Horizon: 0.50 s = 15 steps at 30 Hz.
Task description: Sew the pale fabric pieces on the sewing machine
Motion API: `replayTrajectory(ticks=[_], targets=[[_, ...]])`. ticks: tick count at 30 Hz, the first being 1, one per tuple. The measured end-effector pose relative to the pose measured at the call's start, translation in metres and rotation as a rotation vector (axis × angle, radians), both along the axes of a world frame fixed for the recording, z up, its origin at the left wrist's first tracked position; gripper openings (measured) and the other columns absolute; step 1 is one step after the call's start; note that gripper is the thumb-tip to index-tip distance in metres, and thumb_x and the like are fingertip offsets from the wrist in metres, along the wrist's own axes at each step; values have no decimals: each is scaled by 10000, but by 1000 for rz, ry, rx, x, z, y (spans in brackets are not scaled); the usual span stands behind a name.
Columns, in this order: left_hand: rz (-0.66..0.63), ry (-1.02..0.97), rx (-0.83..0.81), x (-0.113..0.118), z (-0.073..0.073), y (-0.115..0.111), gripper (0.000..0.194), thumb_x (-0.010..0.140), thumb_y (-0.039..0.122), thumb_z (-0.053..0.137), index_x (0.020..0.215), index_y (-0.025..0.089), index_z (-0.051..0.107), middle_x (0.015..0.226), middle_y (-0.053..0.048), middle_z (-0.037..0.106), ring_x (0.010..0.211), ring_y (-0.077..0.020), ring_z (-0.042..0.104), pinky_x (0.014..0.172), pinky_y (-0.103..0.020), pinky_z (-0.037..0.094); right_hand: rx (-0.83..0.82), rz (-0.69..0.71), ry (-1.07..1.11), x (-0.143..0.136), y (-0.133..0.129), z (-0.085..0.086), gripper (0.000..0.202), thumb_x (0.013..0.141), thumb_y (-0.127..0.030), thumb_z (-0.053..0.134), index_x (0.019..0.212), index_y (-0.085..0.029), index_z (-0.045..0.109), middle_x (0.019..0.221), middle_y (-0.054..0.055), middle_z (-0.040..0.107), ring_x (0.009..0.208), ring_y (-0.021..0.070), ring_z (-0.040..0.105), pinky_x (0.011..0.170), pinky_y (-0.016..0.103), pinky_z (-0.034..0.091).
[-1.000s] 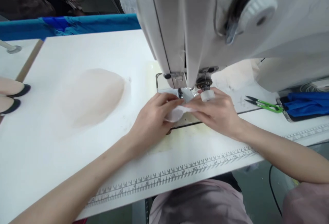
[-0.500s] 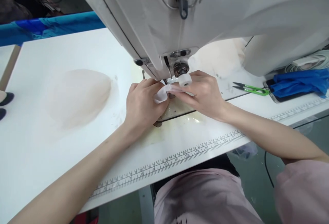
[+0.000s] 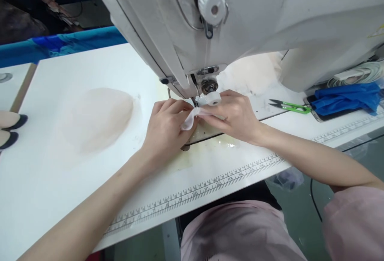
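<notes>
Nearest the camera, pale pink cloth [image 3: 237, 233] covers the person's lap below the edge of a white table [image 3: 45, 181], smooth and matte, with a printed ruler strip [image 3: 198, 191] running along its front edge. Both bare forearms reach forward over that strip. At the middle of the table the left hand [image 3: 165, 127] lies curled, fingers bent and closed on the rounded end of a small white fabric piece [image 3: 192, 118], thin and soft, folded over at its tip. The right hand [image 3: 235, 115] meets it from the other side, fingers pinched shut on the same piece, so the fabric sits held between both hands just in front of the needle area, over a yellowish, slightly glossy plate patch [image 3: 216, 145]. A white ribbed knob [image 3: 214, 100] shows just above the right hand's fingers; whether it touches them I cannot tell. Left of the hands rests a domed stack of sheer peach-toned pieces [image 3: 96, 117], soft-edged and oval. Right of them lie green-handled thread snips [image 3: 291, 106], and beyond those a crumpled blue plastic bag [image 3: 348, 99]. Above everything looms the off-white sewing machine [image 3: 270, 17], hard and smooth, with a ridged dial [image 3: 211, 0]. At the far edge runs a blue cloth band [image 3: 60, 45], dark room behind it.
</notes>
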<state>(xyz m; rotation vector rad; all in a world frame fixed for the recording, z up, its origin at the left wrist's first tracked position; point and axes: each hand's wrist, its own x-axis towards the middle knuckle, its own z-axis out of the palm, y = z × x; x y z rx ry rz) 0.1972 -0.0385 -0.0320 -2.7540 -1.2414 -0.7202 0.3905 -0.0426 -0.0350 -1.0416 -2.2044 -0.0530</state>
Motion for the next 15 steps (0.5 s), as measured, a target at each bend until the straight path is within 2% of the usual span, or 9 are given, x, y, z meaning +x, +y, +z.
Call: replayTrajectory(ticks=[3,6,10,15], targets=[[-88,116,136,-7,1,-11,158,881,206,523,888,202,682,1005,-67,704,934,-268,605,794,-440,472,53,132,-50,3,-9,-3,297,955,-253,477,801,-223,728,780,-39,744,744,111,670,860,301,454],[-124,198,267,-12,-3,-24,234,853,161,568,1069,164,659,1134,-87,697,1021,-277,613,858,-446,470,112,214,-171,6,-18,-5,237,898,-151,511,792,-204,716,900,-18,760,899,140,687,963,349,440],[-159,275,255,-15,-6,-32,329,881,130,523,1203,145,591,1235,-88,654,1144,-241,601,981,-437,440,133,239,-231,7,-23,-3,235,865,-91,510,788,-175,715,913,14,760,887,148,694,976,360,461],[-173,274,221,-18,-6,-31,349,905,129,485,1246,115,555,1265,-104,624,1172,-228,599,1034,-452,425,112,220,-228,6,-23,0,268,875,-84,492,757,-200,704,942,-7,757,866,128,692,977,346,473]])
